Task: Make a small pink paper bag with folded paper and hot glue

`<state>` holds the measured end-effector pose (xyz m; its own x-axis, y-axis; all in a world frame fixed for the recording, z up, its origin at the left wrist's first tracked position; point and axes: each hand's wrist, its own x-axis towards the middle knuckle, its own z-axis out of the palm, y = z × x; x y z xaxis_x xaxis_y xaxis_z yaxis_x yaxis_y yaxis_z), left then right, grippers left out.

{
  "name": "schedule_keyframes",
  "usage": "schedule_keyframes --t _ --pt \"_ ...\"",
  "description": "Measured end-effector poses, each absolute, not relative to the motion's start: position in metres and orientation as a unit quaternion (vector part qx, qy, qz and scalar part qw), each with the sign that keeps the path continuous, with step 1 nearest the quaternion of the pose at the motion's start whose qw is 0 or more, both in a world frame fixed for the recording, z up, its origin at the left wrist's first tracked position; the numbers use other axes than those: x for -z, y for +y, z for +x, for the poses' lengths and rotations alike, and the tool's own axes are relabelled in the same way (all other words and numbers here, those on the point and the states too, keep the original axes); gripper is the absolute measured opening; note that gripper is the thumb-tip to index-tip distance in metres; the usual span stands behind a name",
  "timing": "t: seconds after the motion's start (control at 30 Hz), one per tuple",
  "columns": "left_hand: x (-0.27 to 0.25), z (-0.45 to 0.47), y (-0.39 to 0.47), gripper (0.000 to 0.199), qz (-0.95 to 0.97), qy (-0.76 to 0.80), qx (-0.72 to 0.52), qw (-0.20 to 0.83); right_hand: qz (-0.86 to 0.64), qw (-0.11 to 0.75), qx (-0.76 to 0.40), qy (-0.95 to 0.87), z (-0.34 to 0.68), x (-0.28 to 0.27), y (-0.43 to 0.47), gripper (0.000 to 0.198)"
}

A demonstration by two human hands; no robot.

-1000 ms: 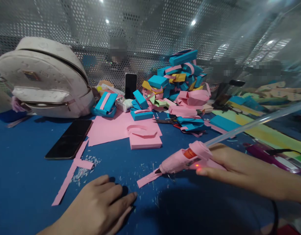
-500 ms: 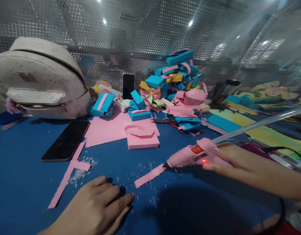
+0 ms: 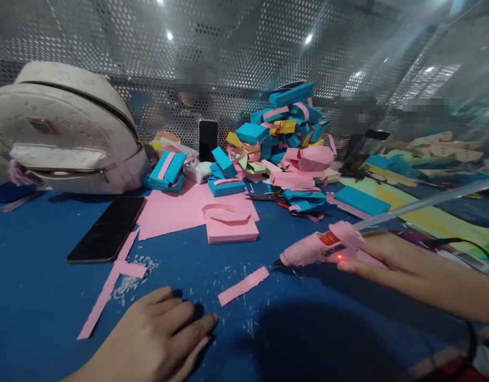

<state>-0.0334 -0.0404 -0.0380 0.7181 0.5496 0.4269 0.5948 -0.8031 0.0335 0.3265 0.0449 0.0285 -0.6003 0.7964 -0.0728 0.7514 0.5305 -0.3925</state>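
In my right hand (image 3: pixel 403 268) is a pink hot glue gun (image 3: pixel 306 250), its red light lit and a long clear glue stick (image 3: pixel 423 201) standing out of its back. The gun's dark nozzle points left, just off the right end of a short pink paper strip (image 3: pixel 244 285) lying flat on the blue table (image 3: pixel 181 281). My left hand (image 3: pixel 153 329) rests on the table left of that strip, fingers loosely bent, one reaching toward it, holding nothing. Beyond the strip sits a pink paper box (image 3: pixel 232 232) with a curved paper band on top.
A black phone (image 3: pixel 109 228) lies at left, near longer pink strips (image 3: pixel 101 302) and paper scraps (image 3: pixel 129 284). Behind are a white backpack (image 3: pixel 69 132), a pink sheet (image 3: pixel 168 215), scissors (image 3: pixel 268 197), an upright phone (image 3: pixel 208 140) and a pile of paper boxes (image 3: pixel 288 127).
My right hand has drawn the glue gun slightly right, so its nozzle has come away from the strip's end. My left hand and the strip have stayed put.
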Motion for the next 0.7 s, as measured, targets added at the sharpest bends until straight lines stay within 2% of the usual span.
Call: schedule_keyframes --t 0.5,0.7 --pt "0.042 -0.034 -0.041 0.023 -0.922 -0.31 0.224 0.057 -0.385 0.065 -0.217 -0.895 0.303 -0.038 0.044 0.033" --pt "0.045 -0.036 -0.042 0.022 -0.924 -0.308 0.219 0.053 -0.347 0.052 -0.274 -0.896 0.289 -0.038 0.046 0.034"
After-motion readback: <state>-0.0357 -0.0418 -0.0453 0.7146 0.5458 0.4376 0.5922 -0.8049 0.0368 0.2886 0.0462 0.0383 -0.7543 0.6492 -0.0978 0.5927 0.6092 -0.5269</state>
